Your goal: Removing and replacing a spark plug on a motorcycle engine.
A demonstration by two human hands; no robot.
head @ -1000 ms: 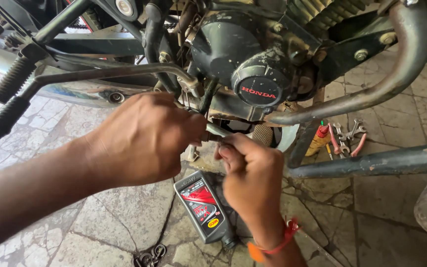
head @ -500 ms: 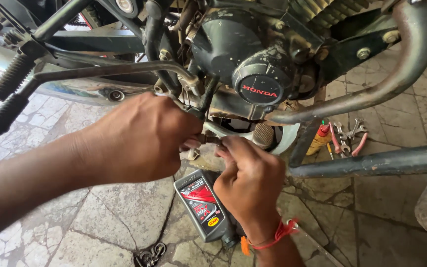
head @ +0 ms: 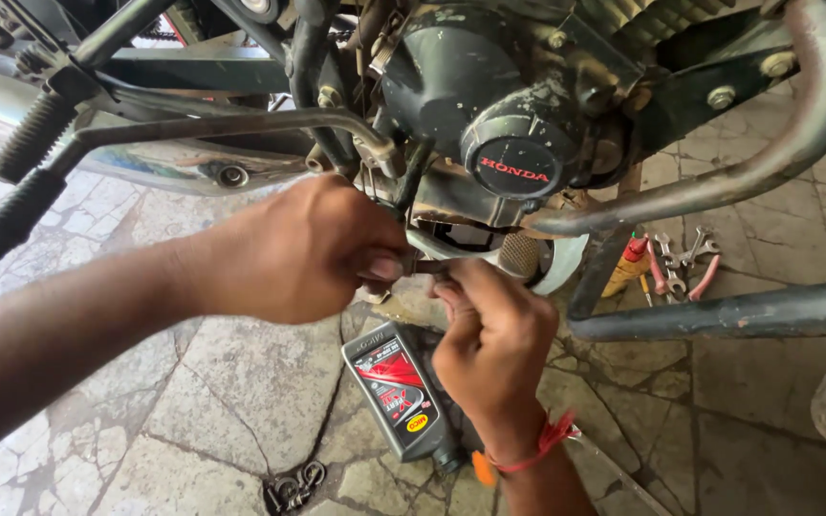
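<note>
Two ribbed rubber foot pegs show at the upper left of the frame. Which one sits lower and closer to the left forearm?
The longer black peg, angled down toward the left edge. The other peg sits above it, up against the frame tubes.

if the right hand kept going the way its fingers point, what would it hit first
Probably the underside of the motorcycle engine: the right hand points up at it, fingertips close below beside the left hand. Depth is unclear.

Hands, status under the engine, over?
Left hand and right hand both pinching a small metal part under the engine. Oil bottle lying on the stone floor below. Footrest bar close above.
</note>
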